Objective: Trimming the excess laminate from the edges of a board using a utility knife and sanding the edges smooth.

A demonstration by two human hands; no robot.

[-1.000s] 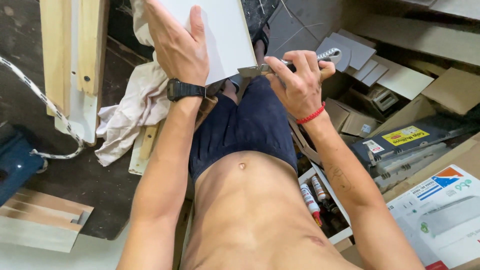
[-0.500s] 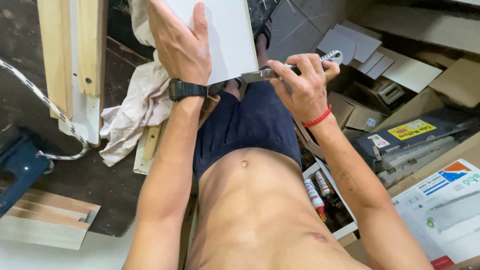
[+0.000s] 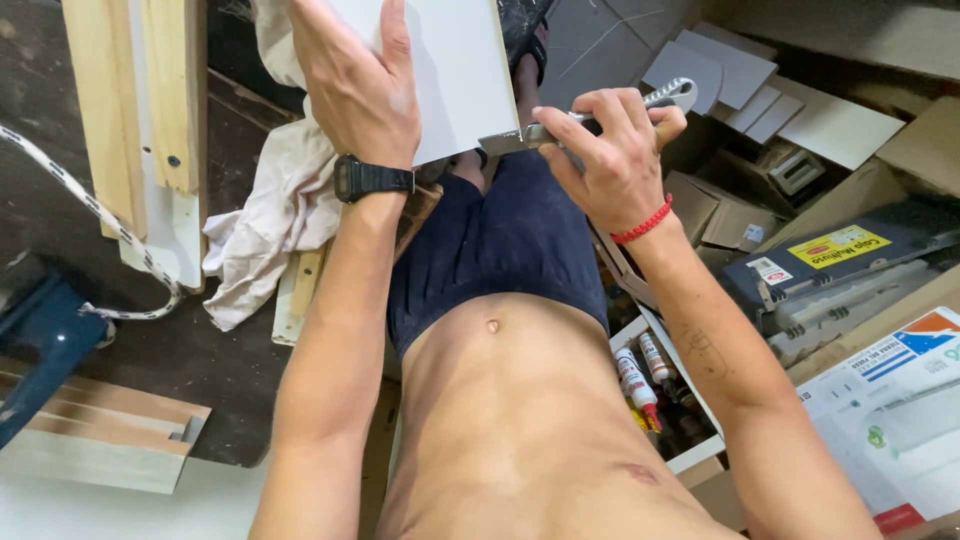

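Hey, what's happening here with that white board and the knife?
A person is working on a white panel held over their lap. The left hand lies flat on the panel and steadies it. The right hand grips a utility knife, its blade set against the panel's lower right edge. A crumpled cloth lies to the left, with cardboard boxes and small tubes to the right.

The white panel [image 3: 450,70] under the left hand [image 3: 360,90] looked smooth and matt, like coated board. The utility knife [image 3: 590,120] in the right hand [image 3: 610,165] was bare metal with a dull shine. On the left, wooden planks [image 3: 110,90] showed raw grain, and a crumpled cloth [image 3: 270,230] looked soft and stained. Cardboard boxes [image 3: 730,215] on the right were matt brown.
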